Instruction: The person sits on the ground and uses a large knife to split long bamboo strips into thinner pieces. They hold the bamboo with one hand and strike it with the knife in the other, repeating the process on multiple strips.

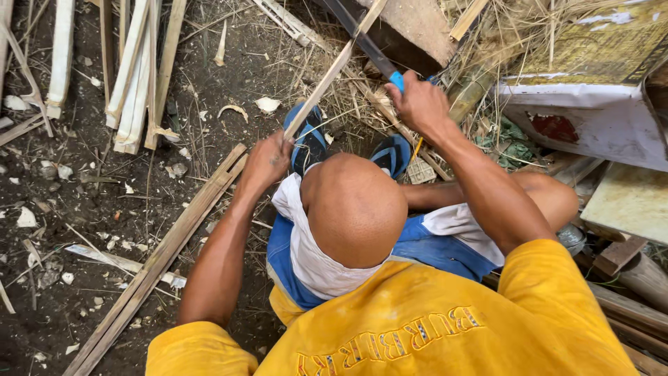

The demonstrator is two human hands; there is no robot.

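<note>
A long, pale bamboo strip runs on a slant from the lower left up toward the top middle of the view, above the ground in front of the seated person. The left hand is clenched around its lower end. Across it lies one long dark blade with a blue handle, and the right hand grips that handle with fingers wrapped tight. The blade meets the strip near the top of the view, the two forming a cross.

Just below the hands sit two blue sandals, one under each side of the strip. The person wears a yellow shirt and blue shorts, with a white cloth draped at the neck.

On the dirt to the left lie two long split bamboo pieces side by side, touching. Farther up, a bundle of several pale bamboo slats rests together; the exact count cannot be told. Dry straw heaps at the upper right beside one white box
</note>
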